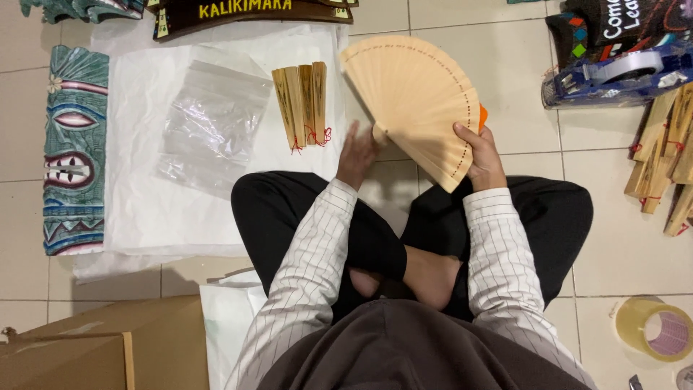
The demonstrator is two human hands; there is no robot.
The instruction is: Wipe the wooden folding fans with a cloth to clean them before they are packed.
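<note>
I sit cross-legged on a tiled floor. A pale wooden folding fan [415, 94] is spread wide open in front of me. My right hand [482, 155] grips its right edge, with something orange showing behind my fingers. My left hand [357, 153] touches the fan's pivot end at the bottom left, fingers loosely curled. Three closed wooden fans [303, 105] with red tassels lie side by side on white paper [144, 209], just left of the open fan.
A clear plastic zip bag [213, 126] lies on the white paper. A carved teal mask plank [74, 148] is at the left. More closed fans [664, 155] and a tape dispenser [621, 72] are at the right, a tape roll [655, 328] lower right, cardboard boxes [101, 347] lower left.
</note>
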